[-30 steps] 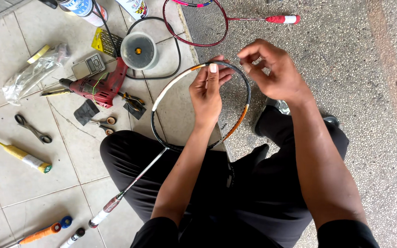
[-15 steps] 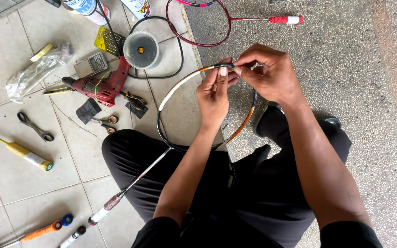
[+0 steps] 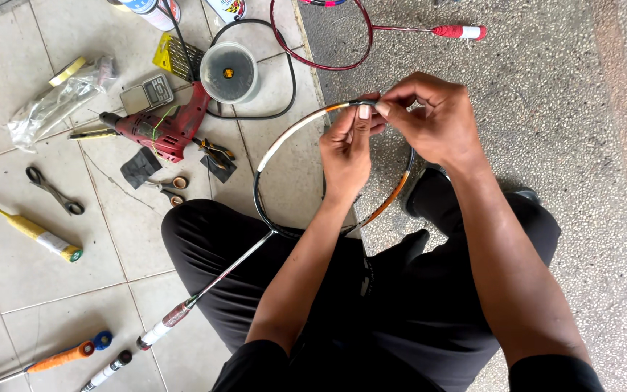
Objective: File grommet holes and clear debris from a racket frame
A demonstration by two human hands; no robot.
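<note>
Both hands (image 3: 393, 131) shifted slightly, fingers (image 3: 363, 112) pinching racket frame (image 3: 284, 138) top

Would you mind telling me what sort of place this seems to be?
Probably an informal racket repair spot on the floor: both hands work an unstrung racket frame, beside a red drill, scissors and another racket.

Two racket frames (image 3: 284, 138) (image 3: 328, 43), one drill (image 3: 165, 131)

red drill (image 3: 162, 129), black-white-orange racket frame (image 3: 284, 138), black trousers (image 3: 400, 305)
</note>
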